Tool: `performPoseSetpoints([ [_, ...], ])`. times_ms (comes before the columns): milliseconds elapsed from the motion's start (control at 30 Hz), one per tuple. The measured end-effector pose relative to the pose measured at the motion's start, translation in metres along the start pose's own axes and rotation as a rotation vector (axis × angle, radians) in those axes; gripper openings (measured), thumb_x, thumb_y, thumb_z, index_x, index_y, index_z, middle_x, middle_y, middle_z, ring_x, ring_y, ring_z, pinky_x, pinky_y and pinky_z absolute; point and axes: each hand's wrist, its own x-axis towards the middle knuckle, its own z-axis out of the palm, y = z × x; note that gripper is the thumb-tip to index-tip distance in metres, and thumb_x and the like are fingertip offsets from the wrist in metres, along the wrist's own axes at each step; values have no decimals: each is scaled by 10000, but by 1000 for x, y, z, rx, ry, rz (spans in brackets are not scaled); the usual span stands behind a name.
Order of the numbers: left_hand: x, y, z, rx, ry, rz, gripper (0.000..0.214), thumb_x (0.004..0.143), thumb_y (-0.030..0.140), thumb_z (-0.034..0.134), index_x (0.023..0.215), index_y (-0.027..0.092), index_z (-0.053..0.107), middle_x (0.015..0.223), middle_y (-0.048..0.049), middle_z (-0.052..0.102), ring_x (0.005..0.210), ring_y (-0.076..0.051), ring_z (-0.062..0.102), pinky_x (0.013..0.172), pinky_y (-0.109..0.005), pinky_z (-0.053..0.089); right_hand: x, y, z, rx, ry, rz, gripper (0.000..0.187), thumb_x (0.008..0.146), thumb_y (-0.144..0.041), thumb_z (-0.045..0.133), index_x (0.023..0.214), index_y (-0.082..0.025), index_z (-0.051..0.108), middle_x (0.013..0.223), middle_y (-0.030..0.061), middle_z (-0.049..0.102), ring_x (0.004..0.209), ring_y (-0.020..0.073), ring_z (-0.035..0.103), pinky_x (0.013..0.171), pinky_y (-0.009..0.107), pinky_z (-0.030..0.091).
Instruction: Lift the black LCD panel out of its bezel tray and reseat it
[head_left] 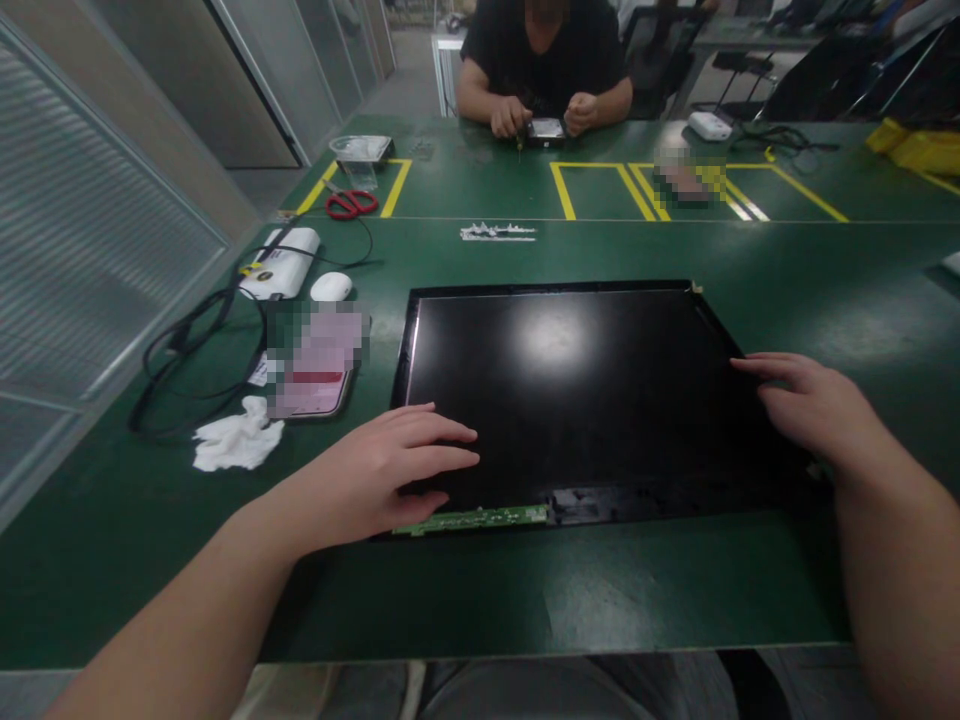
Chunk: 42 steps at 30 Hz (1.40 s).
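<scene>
A dark flat screen panel [592, 400] in a black frame lies flat on the green table, a bright reflection near its top middle. Along its near edge, on the left, runs a narrow green circuit board [487, 517]. My left hand [405, 460] is over the panel's near left corner, fingers spread and thumb close to the circuit board. At the right edge of the frame is my right hand [806, 395], its visible fingers stretched to the left and apart; its other fingers are hidden. I cannot tell how firmly either hand touches the panel.
To the left are a phone [319, 370], crumpled tissue [238, 436], a white earbud-like case [331, 288], a white power bank [285, 262], black cables [176, 345] and red-handled scissors [351, 204]. Small white strips [495, 232] lie beyond the panel. Opposite, a person [544, 70] handles a small device.
</scene>
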Motion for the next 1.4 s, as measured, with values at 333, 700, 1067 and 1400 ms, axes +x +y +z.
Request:
performPoseSetpoints([
  [333,0,0,1,3,2,20,405,936,141,701,1315,270,768,1376,-95,780,1280,-278,726,1214,-528,485,-1,-2,0,14,-7,45,515,813,-178,482,1194,-209,827,1432,96,718,1307,316,682,1164,480,507],
  [700,-1,-1,0,16,-8,15,412,936,140,698,1327,257,757,1381,-99,777,1278,-278,724,1212,-527,483,-1,1,1,-70,18,-43,466,850,-186,484,1152,-192,839,1399,119,734,1234,316,722,1102,466,563],
  [1067,1,1,5,41,157,29,335,1015,125,605,1301,240,737,1366,-110,761,1273,-254,706,1191,-498,491,4,4,7,13,21,-37,490,784,-297,509,1150,-170,809,1371,163,731,1293,361,690,1164,535,515],
  [1400,-1,-13,7,227,247,-538,651,990,441,627,1522,66,588,1623,-312,515,1511,-471,489,1209,-680,413,8,8,9,82,8,1,449,717,-399,537,1028,-216,804,1367,147,738,1291,384,683,1161,563,504],
])
